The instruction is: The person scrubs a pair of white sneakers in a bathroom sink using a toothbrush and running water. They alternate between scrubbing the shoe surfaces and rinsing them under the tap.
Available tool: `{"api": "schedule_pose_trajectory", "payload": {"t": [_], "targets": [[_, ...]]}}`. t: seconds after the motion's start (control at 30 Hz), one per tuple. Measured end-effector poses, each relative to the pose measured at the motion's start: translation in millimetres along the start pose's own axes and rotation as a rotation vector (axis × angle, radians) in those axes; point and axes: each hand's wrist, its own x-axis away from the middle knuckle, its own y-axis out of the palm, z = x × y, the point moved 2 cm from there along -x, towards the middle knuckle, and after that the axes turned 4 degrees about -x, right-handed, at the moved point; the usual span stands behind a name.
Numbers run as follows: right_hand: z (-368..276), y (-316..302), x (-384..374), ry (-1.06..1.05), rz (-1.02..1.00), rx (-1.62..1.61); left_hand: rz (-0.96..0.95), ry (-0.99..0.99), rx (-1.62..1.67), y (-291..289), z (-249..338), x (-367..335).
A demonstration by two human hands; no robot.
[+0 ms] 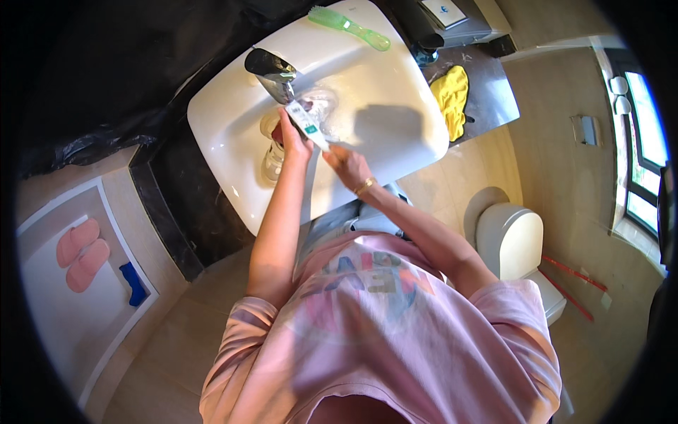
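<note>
Over the white sink (219, 131), a slim white tube (308, 126) with a green patch slants below the faucet (272, 74). My left hand (295, 143) is closed around its upper part, the fingers partly hidden behind it. My right hand (347, 168), with a gold band at the wrist, pinches the lower end. Beneath my left hand, a pale whitish thing (272, 164) lies in the basin with a dark red patch beside it; its kind is unclear. Another whitish shape (318, 102) lies under the faucet, blurred by glare.
A green brush (349, 28) lies on the sink's far rim. To the right, a yellow cloth (450, 95) rests on a dark counter (494, 92) near a dark bottle (426, 51). A toilet (512, 244) stands at right. Pink slippers (83, 254) lie at left.
</note>
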Motion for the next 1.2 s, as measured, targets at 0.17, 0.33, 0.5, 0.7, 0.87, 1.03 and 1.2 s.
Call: {"api": "schedule_pose_trajectory", "payload": {"t": [0.17, 0.33, 0.5, 0.7, 0.87, 1.03, 1.2], "targets": [[14.1, -23.3, -41.0, 0.231, 0.061, -0.199, -0.189, 0.063, -0.133, 12.3, -3.4, 0.9], [27.6, -9.0, -25.7, -0.016, 0.076, -0.062, -0.132, 0.004, -0.151, 6.9, 0.9, 10.0], [0.4, -12.0, -25.1, -0.058, 0.119, 0.091, -0.182, 0.076, -0.186, 10.1, 2.5, 3.7], [27.6, -18.6, -51.5, 0.240, -0.017, 0.150, -0.260, 0.028, -0.255, 3.5, 4.4, 15.0], [-20.5, -16.6, -15.2, 0.051, 0.013, -0.023, -0.072, 0.071, -0.191, 32.6, 16.0, 40.7], [15.7, -15.7, -43.0, 0.137, 0.060, -0.020, -0.281, 0.023, -0.181, 6.5, 4.2, 8.0], [26.3, -4.4, -37.5, 0.082, 0.066, 0.041, -0.228, 0.068, -0.197, 15.2, 6.5, 19.5]]}}
